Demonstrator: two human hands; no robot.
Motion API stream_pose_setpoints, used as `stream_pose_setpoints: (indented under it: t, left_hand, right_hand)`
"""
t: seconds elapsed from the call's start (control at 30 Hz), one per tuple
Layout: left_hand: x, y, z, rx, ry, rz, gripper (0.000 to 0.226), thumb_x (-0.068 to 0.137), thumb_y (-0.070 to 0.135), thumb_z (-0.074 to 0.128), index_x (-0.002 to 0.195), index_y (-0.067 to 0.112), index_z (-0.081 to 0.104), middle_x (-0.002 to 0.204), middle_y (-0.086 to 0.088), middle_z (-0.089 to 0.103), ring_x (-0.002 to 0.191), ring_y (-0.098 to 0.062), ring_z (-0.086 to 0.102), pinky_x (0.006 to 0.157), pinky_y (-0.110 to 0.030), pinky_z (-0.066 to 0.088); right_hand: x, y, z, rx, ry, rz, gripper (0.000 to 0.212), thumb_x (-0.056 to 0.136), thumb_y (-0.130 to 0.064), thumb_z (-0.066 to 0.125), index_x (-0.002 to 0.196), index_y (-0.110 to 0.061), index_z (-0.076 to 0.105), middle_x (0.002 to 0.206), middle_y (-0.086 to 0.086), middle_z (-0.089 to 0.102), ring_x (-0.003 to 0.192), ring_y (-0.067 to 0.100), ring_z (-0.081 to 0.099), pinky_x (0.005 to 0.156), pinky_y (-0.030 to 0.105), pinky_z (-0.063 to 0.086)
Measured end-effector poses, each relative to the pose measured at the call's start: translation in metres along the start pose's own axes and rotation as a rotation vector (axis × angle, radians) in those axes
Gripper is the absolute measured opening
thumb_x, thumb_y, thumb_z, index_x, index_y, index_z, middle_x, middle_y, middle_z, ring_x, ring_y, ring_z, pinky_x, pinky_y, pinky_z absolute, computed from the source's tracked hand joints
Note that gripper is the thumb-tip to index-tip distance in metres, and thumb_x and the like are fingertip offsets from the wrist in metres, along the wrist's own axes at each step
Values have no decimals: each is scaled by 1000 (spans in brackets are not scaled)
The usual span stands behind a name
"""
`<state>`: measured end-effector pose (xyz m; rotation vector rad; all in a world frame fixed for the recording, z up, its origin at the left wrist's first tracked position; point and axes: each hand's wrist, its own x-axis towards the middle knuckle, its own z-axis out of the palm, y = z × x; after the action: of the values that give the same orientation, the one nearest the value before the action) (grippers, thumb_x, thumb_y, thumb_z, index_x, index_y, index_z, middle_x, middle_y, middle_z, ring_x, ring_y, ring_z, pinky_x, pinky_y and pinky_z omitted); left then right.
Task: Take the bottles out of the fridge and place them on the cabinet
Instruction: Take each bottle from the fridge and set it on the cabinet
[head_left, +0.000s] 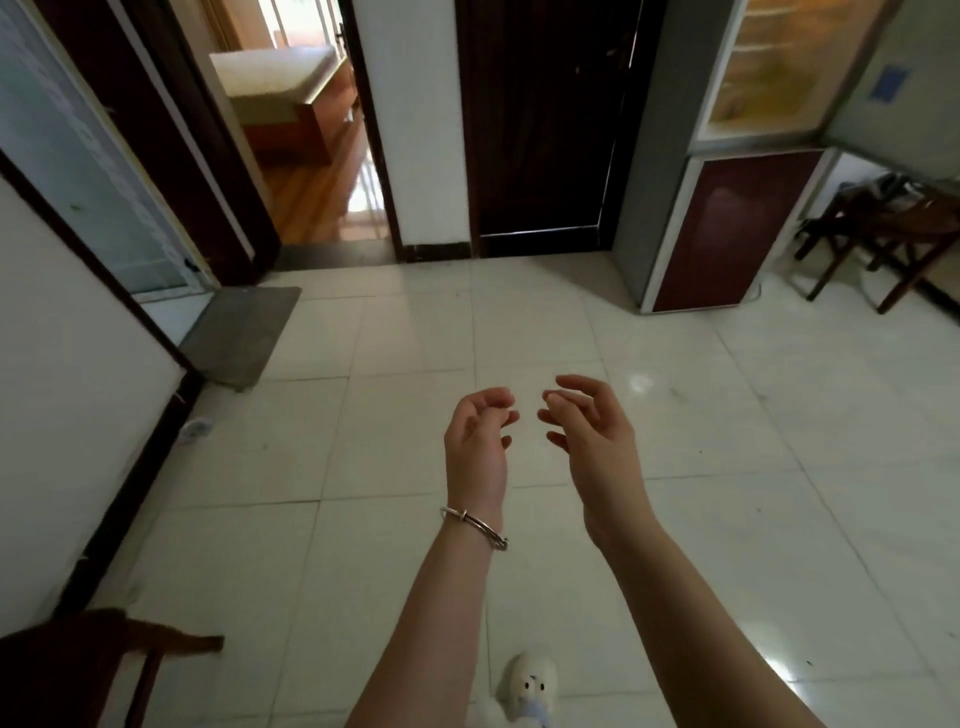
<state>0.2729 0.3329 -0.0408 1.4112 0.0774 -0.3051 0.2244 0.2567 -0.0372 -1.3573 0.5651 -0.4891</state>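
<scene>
We see two bare arms reaching out over a white tiled floor (405, 332) in the middle of the frame. The left hand (475, 441) has a silver bracelet (475, 525) on its wrist. Its fingers are curled in loosely and hold nothing. The right hand (592, 431) is just beside it, not touching, with fingers bent and spread a little. It holds nothing too.

In the upper right of the frame stands the fridge (727, 228). Its top door is open and the inside glows yellow. Its dark red bottom door is shut. We cannot make out any bottles in there; it is too blurry.

A wooden stool (893, 234) sits at the far right. A grey mat (239, 332) lies at the left by a glass door. A white slipper (530, 680) shows at the bottom.
</scene>
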Motion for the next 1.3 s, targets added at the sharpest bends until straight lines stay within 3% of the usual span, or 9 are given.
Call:
stream_pose_setpoints:
  t: [0.53, 1.03, 1.3]
  left_hand:
    - [130, 4, 186, 49, -121, 23, 24, 88, 6, 46, 81, 22, 62, 90, 8, 65, 89, -11, 62, 78, -27, 45]
    - [218, -1, 425, -35, -26, 68, 23, 88, 7, 46, 81, 23, 61, 92, 6, 65, 90, -12, 62, 74, -24, 43]
    - [268, -1, 505, 6, -39, 59, 22, 90, 9, 45, 82, 23, 61, 97, 5, 65, 95, -14, 62, 78, -25, 44]
  right_hand:
    - [195, -31, -90, 92, 129, 3, 13, 93, -18, 56, 102, -27, 58, 104, 0, 65, 95, 13, 64, 84, 29, 51]
    - [404, -89, -244, 44, 4, -11, 15, 92, -16, 57, 105, -22, 59, 101, -1, 65, 95, 15, 64, 86, 30, 50]
    - [489, -100, -285, 80, 33, 8, 14, 92, -14, 58, 104, -21, 59, 100, 0, 65, 92, 14, 64, 87, 32, 50]
